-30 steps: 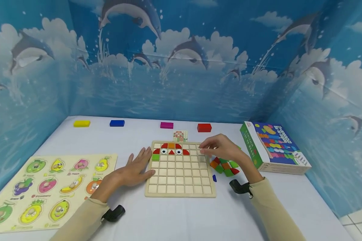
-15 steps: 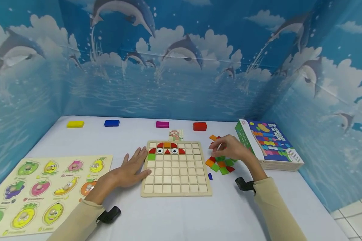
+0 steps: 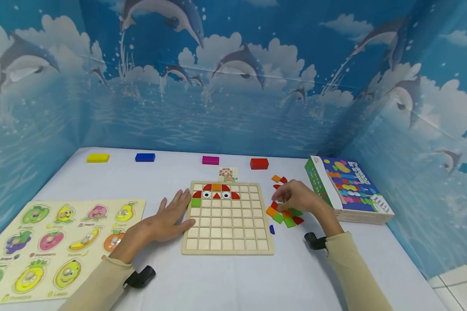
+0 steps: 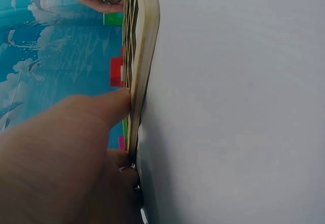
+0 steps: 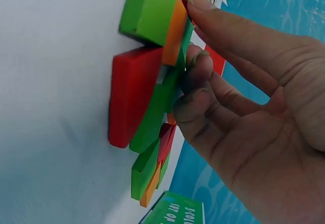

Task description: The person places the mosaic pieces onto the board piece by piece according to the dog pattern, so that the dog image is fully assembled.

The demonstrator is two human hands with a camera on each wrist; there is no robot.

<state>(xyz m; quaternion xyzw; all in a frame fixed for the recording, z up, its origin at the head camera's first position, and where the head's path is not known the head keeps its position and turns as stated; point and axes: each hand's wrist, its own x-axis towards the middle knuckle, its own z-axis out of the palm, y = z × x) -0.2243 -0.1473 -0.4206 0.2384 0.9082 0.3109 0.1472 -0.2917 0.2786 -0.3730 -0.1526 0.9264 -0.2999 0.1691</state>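
Note:
A wooden grid board [image 3: 227,235] lies mid-table, with red and orange tiles, two eye tiles and a green tile [image 3: 196,202] in its top rows. My left hand [image 3: 167,220] lies flat on the table, fingers straight, with the thumb and fingertips against the board's left edge [image 4: 144,56]. My right hand [image 3: 282,196] hovers low over a pile of coloured tiles [image 3: 286,216] right of the board. In the right wrist view its thumb and curled fingers [image 5: 198,66] pinch a green tile [image 5: 172,82] in the pile, beside a red tile [image 5: 129,94].
A fruit peg puzzle [image 3: 62,242] lies at the front left and a colourful box [image 3: 346,188] at the right. Yellow [image 3: 98,158], blue [image 3: 145,157], magenta [image 3: 210,160] and red [image 3: 259,163] blocks line the back. A pattern card [image 3: 228,174] sits behind the board.
My right hand has left the board's upper right corner and moved right to the tile pile. The left hand has stayed against the board's edge.

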